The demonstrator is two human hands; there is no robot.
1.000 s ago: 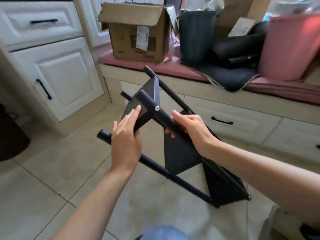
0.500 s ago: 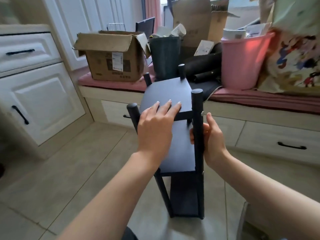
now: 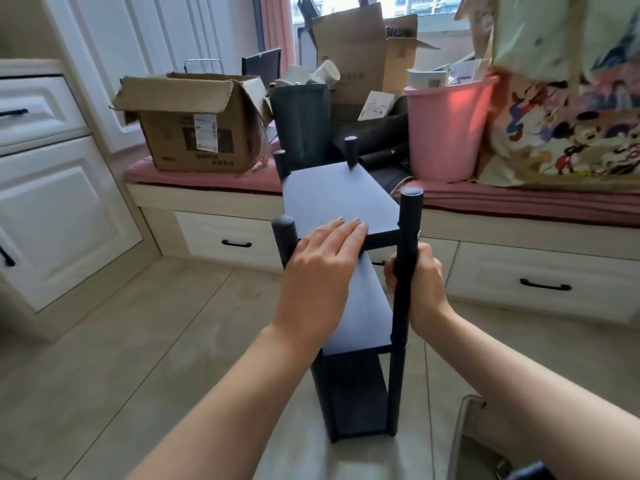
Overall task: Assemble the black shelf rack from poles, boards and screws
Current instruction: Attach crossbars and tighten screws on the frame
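Observation:
The black shelf rack (image 3: 341, 197) stands upright on the tiled floor in front of me, with three boards between four round poles. My left hand (image 3: 320, 271) lies flat with straight fingers on the near edge of the top board. My right hand (image 3: 420, 284) grips the near right pole (image 3: 408, 216) just below the top board; a silver screw head shows beside that pole. The lower boards are partly hidden behind my left forearm.
A window bench with a red cushion (image 3: 207, 176) runs behind the rack, bearing a cardboard box (image 3: 194, 123), a dark bin (image 3: 301, 117) and a pink bucket (image 3: 446, 129). White cabinets (image 3: 59, 209) stand at the left. A metal-edged object (image 3: 464, 431) sits at bottom right.
The rack has swung from tilted on its side to standing upright. My left hand went from its edge to flat on the top board; my right hand keeps hold of a pole.

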